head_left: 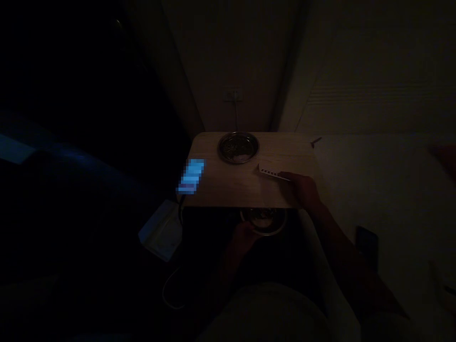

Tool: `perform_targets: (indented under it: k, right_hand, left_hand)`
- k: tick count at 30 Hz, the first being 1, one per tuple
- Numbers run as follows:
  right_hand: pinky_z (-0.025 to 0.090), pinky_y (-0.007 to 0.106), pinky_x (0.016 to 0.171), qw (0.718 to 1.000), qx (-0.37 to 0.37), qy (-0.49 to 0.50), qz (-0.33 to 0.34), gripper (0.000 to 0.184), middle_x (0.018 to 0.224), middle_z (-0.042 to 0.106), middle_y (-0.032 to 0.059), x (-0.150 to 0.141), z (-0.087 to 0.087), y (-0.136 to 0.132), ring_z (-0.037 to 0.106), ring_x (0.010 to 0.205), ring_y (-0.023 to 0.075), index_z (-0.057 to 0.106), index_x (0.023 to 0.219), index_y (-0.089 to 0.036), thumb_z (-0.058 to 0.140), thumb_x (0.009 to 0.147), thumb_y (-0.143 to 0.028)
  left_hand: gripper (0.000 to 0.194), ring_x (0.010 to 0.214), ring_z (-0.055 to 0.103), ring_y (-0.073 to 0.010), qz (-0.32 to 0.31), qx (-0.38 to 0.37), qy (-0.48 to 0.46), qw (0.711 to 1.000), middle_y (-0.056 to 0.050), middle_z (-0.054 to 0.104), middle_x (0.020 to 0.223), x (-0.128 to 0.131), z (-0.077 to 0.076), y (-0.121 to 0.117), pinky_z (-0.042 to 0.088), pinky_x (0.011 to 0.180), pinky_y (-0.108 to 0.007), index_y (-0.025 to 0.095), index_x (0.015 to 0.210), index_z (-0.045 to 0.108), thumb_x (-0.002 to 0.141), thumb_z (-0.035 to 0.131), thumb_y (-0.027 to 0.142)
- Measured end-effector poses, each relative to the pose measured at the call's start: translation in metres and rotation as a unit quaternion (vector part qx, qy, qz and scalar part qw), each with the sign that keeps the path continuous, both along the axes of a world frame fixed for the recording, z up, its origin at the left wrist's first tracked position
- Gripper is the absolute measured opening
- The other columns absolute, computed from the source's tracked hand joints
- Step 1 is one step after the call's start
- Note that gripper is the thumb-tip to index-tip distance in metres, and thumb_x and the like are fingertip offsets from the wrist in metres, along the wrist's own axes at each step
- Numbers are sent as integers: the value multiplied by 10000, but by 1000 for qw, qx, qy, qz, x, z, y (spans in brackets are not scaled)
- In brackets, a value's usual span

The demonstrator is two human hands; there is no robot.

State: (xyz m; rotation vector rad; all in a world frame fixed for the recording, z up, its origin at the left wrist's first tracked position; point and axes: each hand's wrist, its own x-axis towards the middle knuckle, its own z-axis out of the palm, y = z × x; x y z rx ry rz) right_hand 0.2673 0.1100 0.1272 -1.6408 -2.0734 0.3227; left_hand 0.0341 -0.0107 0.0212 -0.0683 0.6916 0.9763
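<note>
The whole scene is dim. My right hand (302,189) is closed around the end of a thin, light-coloured handled tool (270,172) with a row of dark slots. The tool's tip points left, over the small wooden table (231,187), and its exact kind is hard to make out. Below the table's front edge, my left hand (245,236) grips the rim of a round metal bowl (269,232). Something pale lies inside that bowl. On the table's far side sits another round metal dish (238,160), with dark and pale contents that I cannot identify.
A lit phone (192,175) with a blurred screen lies at the table's left edge. Beneath it is a pale box-like object (162,232), with a white cable (167,297) nearby. A dark phone (366,244) rests on the pale surface at right. A wall socket (232,95) holds a plug.
</note>
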Motion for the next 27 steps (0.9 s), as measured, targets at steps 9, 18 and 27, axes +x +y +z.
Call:
perform_targets:
  k: [9, 18, 27]
  right_hand:
    - [591, 402, 892, 1000, -10, -23, 3, 451, 1292, 798, 41, -9, 8, -36, 788, 1077, 305, 805, 1297, -332, 573, 937, -193]
    - [591, 399, 857, 999, -28, -43, 3, 454, 1285, 800, 48, -20, 15, -52, 792, 1062, 321, 792, 1325, -356, 611, 928, -233]
    - [592, 407, 822, 998, -31, -55, 4, 457, 1271, 801, 63, -23, 17, -58, 798, 1046, 334, 784, 1347, -347, 580, 952, -241]
  left_hand:
    - [395, 1113, 762, -363, -2, 4, 5, 1000, -126, 840, 992, 2, 6, 1, 539, 1097, -578, 125, 951, 793, 617, 610, 22]
    - [414, 1119, 756, -365, -10, 21, 7, 1000, -152, 834, 1063, -1, -12, 0, 512, 1126, -583, 97, 1009, 787, 635, 621, 29]
    - [390, 1186, 735, -380, -17, 18, 0, 1000, -144, 837, 1075, 2, -2, -1, 486, 1157, -592, 108, 1000, 792, 647, 636, 51]
